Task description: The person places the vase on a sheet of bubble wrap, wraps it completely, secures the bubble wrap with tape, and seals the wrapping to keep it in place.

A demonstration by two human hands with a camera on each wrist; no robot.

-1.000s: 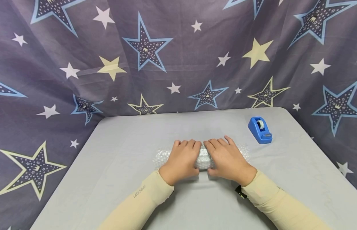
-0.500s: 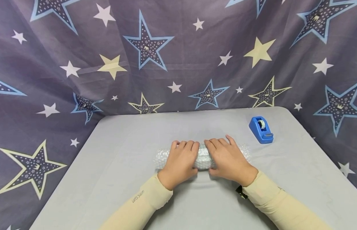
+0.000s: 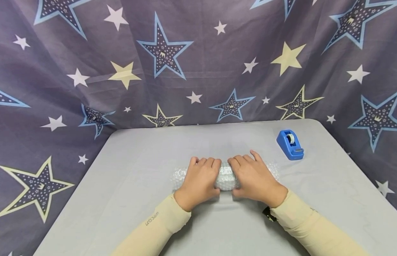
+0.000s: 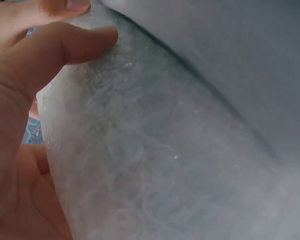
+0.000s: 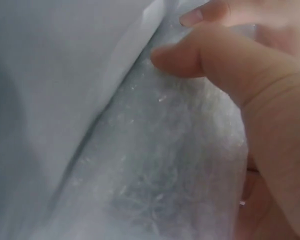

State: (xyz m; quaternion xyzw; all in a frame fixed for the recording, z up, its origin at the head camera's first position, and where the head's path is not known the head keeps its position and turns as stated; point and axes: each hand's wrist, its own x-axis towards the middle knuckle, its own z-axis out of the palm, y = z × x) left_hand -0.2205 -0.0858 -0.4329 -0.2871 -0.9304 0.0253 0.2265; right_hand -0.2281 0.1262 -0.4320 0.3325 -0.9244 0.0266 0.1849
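A roll of bubble wrap [image 3: 226, 177] lies crosswise on the table, wound about something pale that I cannot make out. My left hand [image 3: 201, 182] grips it left of the middle, fingers over the far side and thumb at the near side. Right of the middle, my right hand [image 3: 253, 178] holds the roll in the same way. In the left wrist view the left thumb [image 4: 90, 45] presses the clear bubbled surface [image 4: 155, 150]. The right wrist view has the right thumb [image 5: 185, 57] against the bubble wrap [image 5: 165, 145]. Both palms hide much of the roll.
A blue tape dispenser [image 3: 290, 145] with a roll of tape in it stands at the back right. The table [image 3: 137, 163] has a pale cloth cover. Behind it hangs a dark curtain [image 3: 201, 60] with stars.
Both hands stay on the bubble wrap roll. It has turned slightly under them, and the left hand has shifted a little to the left.
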